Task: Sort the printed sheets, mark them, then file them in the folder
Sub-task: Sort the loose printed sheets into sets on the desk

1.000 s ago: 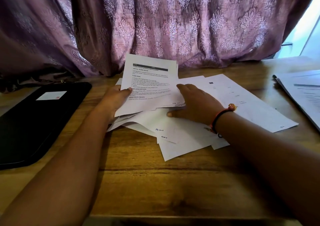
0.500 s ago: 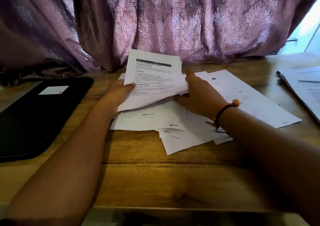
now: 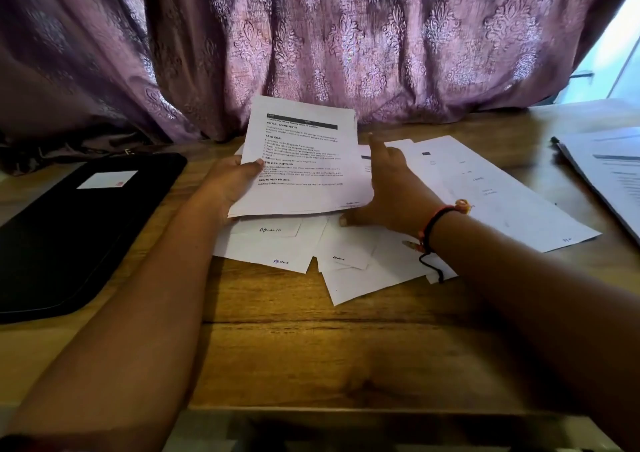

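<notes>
Right now, the left hand (image 3: 230,188) is gripping a thin stack of white printed sheets (image 3: 304,161) by its left edge, with the thumb pressing on the top page, and is holding it tilted up off the brown wooden desk (image 3: 311,347). The right hand (image 3: 391,192) is lying open against the stack's right edge. Its index finger (image 3: 373,143) is pointing straight up and its thumb is stretching out below the stack's lower right corner, though I cannot tell whether the thumb is touching that corner. A red and black thread bracelet (image 3: 437,222) is sitting on the right wrist.

Beneath both hands, loose white sheets with small handwritten marks (image 3: 273,247) are lying fanned and overlapping on the desk. One larger printed sheet (image 3: 502,195) is lying flat just to the right of the right hand. Well apart, further to that hand's right, another pile of printed paper (image 3: 609,174) is resting on the desk.

To the left of the left hand, a flat black folder with a small white label (image 3: 79,237) is lying closed on the desk. Beyond both hands, a purple patterned curtain (image 3: 346,36) is hanging down to the desk's far edge.
</notes>
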